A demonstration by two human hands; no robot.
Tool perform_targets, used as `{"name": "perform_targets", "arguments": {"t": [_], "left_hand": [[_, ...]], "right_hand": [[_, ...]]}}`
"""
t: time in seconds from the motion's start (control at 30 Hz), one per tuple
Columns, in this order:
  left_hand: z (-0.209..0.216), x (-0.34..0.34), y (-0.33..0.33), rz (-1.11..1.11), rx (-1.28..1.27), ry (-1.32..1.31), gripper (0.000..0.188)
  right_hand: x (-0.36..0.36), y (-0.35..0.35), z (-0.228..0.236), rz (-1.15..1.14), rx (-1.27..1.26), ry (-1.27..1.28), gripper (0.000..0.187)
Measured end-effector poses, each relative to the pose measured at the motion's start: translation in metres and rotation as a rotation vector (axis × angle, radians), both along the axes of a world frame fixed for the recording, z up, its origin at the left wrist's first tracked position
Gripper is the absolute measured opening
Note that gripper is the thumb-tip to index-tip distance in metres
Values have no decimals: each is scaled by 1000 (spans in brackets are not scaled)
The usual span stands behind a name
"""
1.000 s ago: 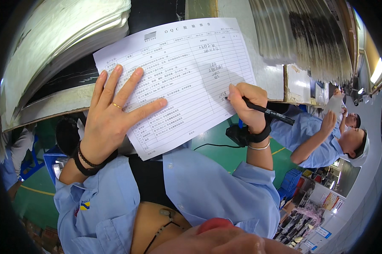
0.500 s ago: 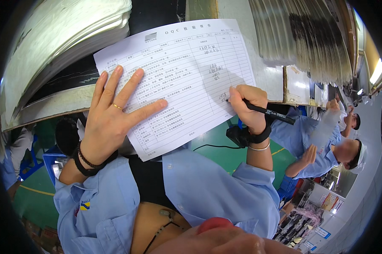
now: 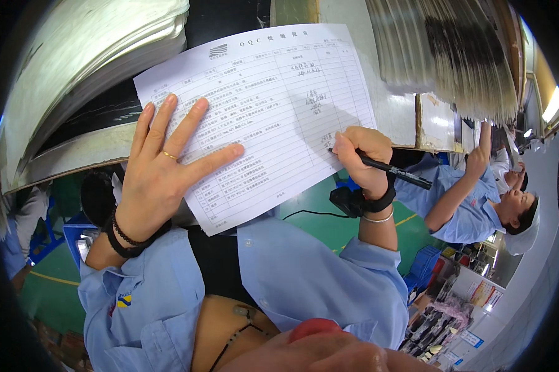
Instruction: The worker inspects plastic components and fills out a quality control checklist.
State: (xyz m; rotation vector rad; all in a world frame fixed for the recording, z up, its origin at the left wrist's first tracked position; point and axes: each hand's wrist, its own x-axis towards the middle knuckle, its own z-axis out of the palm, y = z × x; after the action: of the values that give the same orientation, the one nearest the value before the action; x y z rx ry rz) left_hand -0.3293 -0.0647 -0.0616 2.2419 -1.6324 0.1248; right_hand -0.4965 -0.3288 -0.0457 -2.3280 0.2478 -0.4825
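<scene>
A white printed form (image 3: 254,180) with a ruled table lies tilted at the bench's near edge, its lower part reaching past that edge. My left hand (image 3: 161,167) rests flat on its left side, fingers spread, a ring on one finger. Held in my right hand (image 3: 366,158) is a black marker pen (image 3: 396,172), its tip at the form's right-hand column. Several short lines of handwriting stand in that column above the tip. A dark strap and a silver bangle circle my right wrist.
Thick stacks of thin sheets stand at the far left (image 3: 99,62) and far right (image 3: 447,56) of the bench. A co-worker in a blue shirt and white cap (image 3: 471,198) is at the right. Blue crates (image 3: 423,266) stand on the green floor.
My right hand with the marker has moved slightly down the column, and a little more handwriting shows there. The co-worker at the right has raised an arm toward the bench.
</scene>
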Motion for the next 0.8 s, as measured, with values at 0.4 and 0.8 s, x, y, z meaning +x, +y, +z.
{"name": "perform_targets", "arguments": {"t": [0.4,0.8], "left_hand": [[-1,-1,2,-1,-11,-6,37],[2,-2,8,15,-14,11,40]], "right_hand": [[-1,2,-1,-12,-101,-1,34],[-1,5,1,30,-121,-11,35]]}}
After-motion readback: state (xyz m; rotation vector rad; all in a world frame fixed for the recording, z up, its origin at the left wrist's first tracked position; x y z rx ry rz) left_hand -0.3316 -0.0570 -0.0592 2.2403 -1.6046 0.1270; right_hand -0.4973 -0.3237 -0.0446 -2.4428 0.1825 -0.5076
